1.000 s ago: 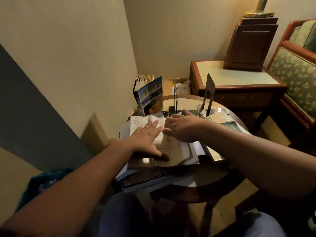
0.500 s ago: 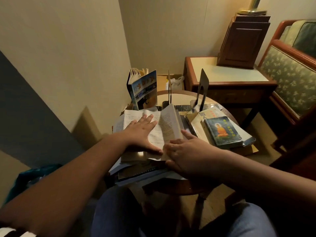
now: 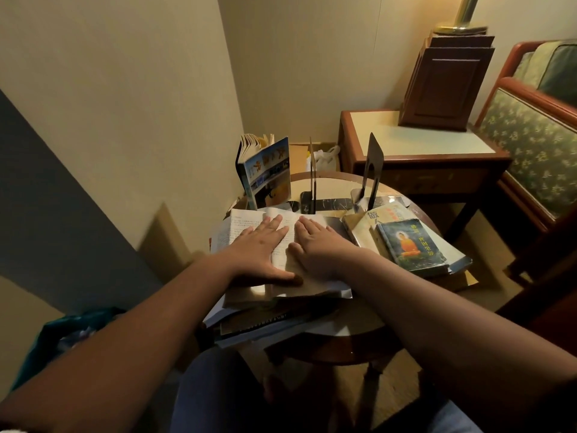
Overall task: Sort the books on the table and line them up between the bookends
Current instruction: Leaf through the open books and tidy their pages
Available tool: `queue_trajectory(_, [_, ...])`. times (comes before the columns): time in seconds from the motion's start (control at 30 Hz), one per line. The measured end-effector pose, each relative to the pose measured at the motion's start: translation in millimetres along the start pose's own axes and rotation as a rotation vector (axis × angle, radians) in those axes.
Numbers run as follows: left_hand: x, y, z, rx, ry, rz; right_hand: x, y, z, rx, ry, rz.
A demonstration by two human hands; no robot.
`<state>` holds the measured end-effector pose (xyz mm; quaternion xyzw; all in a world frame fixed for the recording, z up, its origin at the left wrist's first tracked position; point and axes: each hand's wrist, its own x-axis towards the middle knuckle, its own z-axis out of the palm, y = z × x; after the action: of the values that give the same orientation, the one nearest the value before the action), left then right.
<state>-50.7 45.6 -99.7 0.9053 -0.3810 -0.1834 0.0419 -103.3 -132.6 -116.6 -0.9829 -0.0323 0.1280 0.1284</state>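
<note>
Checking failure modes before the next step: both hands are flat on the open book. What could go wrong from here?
1. The pile under the open book juts past the table at its near edge; lifting the book may drag loose sheets off.
2. The standing book, pages fanned, sits left of both bookends, outside the gap; a nudge could topple it.

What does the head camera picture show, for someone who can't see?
The left hand and right hand lie flat on an open book atop a pile on a round table. Two bookends and one upright book stand behind.
</note>
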Motion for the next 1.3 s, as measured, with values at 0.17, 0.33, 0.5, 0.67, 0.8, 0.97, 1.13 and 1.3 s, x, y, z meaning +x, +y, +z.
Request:
queue_trajectory(0.17, [-12.1, -4.6, 10.4, 0.022, 0.142, -0.008, -7.9, 3.5, 25.3, 0.226, 0.089, -0.007])
queue_trajectory(0.33, [-24.9, -9.6, 25.3, -0.052, 0.331, -0.236, -8.4, 1.6, 30.9, 0.304, 0.121, -0.010])
queue_trajectory(0.5, [-39.3, -4.0, 28.4, -0.223, 0.336, -0.387, -12.9, -1.5, 34.0, 0.334, 0.145, 0.000])
queue_trajectory(0.67, [-43.0, -1.1, 22.5, -0.249, 0.410, -0.329, -21.4, -6.3, 33.7, 0.337, 0.140, 0.022])
queue_trajectory(0.8, [-48.5, 1.2, 13.2, -0.391, 0.577, -0.295, -27.8, -8.1, 34.8, 0.350, 0.150, 0.035])
queue_trajectory(0.97, [-55.2, 2.4, -9.0, -0.650, 0.794, -0.370, -29.6, -7.3, 34.6, 0.330, 0.156, 0.050])
queue_trajectory(1.13, [-56.3, 4.9, -19.3, -0.990, 0.594, -0.369, -33.2, -9.9, 21.8, 0.227, 0.201, 0.036])
queue_trajectory(1.3, [-54.7, 6.4, -21.5, -1.136, 0.541, -0.274, -44.8, -15.7, -7.4, 0.204, 0.553, -0.184])
